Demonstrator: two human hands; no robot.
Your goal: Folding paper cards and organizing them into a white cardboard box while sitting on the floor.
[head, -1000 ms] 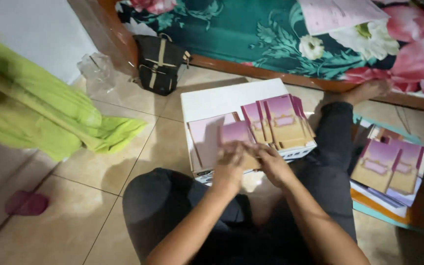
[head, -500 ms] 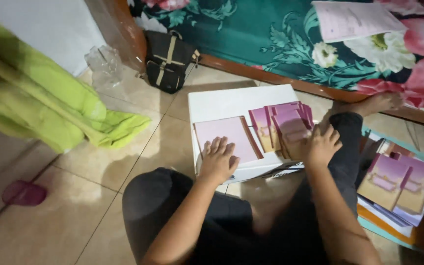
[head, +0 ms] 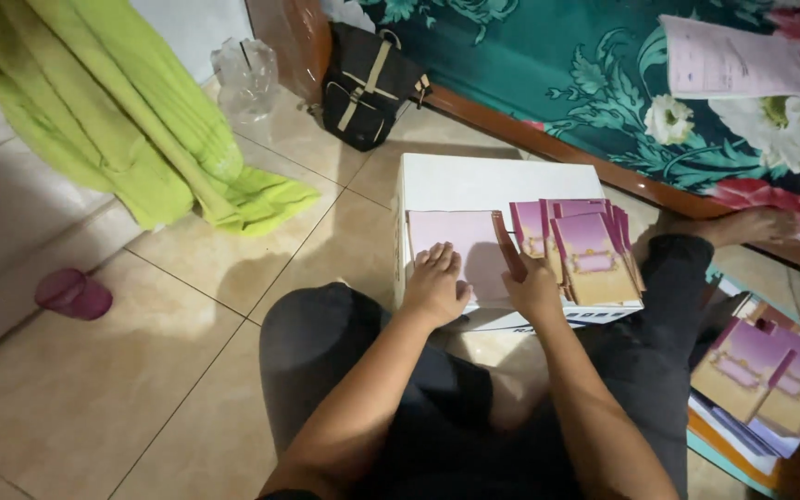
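From the head view, the left hand (head: 435, 282) now lies flat, fingers spread, on the pink card (head: 460, 245) atop the white box (head: 483, 181). The right hand (head: 531, 285) has drawn back from the card stack (head: 590, 255) (just right of it), its fingers pinching the card's flap upright, so folding looks underway.
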